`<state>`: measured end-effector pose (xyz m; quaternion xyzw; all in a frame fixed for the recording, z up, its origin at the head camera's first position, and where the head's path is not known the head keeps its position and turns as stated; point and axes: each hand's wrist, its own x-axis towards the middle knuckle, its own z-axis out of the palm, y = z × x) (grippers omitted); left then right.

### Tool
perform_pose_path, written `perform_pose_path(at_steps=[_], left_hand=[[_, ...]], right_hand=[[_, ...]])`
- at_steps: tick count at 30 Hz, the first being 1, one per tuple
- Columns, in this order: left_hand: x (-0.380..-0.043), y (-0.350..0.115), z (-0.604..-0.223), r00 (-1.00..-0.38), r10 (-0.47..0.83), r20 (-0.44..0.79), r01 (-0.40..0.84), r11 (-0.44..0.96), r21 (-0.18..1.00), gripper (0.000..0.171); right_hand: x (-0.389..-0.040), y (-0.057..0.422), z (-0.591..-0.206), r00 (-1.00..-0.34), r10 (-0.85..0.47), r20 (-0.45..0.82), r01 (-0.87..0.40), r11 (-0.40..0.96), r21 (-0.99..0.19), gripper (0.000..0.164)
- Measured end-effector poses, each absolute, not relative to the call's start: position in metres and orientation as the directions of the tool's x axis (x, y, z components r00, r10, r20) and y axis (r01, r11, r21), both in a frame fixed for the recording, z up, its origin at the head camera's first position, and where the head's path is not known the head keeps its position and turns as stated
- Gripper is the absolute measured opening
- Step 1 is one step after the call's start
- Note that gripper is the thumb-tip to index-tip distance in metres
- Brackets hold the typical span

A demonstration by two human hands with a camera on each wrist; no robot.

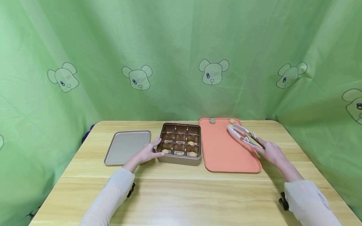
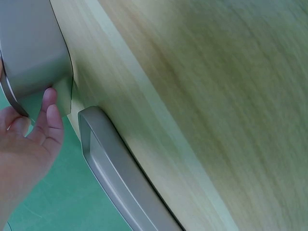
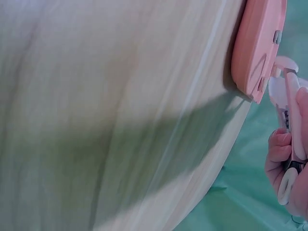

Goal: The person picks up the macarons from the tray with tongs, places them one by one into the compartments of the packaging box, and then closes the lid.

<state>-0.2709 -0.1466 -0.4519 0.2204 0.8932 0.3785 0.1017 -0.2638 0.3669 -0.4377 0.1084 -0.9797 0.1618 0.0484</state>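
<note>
My left hand (image 1: 148, 153) rests at the left side of a metal tin (image 1: 181, 160), its fingers touching the outer wall (image 2: 45, 72) and the thumb near the front corner. The tin has a brown divided insert, with several cookies (image 1: 192, 154) in its front and right compartments. My right hand (image 1: 272, 152) grips a pair of tongs (image 3: 293, 110) with pale tips. Between the tips, over the back right of an orange tray (image 1: 226, 150), is a small yellowish cookie (image 1: 232, 126). A green cookie (image 1: 212, 121) and a tan cookie (image 1: 232, 121) lie at the tray's far edge.
A flat metal lid (image 1: 128, 147) lies left of the tin, its raised rim (image 2: 115, 159) close to my left hand. Everything stands on a wooden table (image 1: 181, 194). A green curtain (image 1: 175, 37) hangs behind the table and at its sides.
</note>
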Motion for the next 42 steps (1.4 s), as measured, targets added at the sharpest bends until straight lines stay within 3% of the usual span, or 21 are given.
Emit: perform_pose_path(at_steps=[8, 18, 42], left_hand=[[-0.270, -0.146, -0.452, -0.887, 0.461, -0.025, 0.305, 0.627, 0.717, 0.082], [-0.270, -0.146, -0.451, -0.888, 0.458, -0.036, 0.299, 0.637, 0.711, 0.082], [-0.268, -0.146, -0.450, -0.884, 0.467, -0.013, 0.317, 0.620, 0.718, 0.082]], right_hand=[[-0.257, 0.369, -0.444, -0.929, -0.335, 0.154, -0.369, 0.861, -0.350, 0.059], [-0.253, 0.346, -0.438, -0.928, -0.319, 0.190, -0.371, 0.829, -0.419, 0.058], [-0.270, 0.260, -0.437, -0.865, -0.445, 0.233, -0.502, 0.738, -0.451, 0.059]])
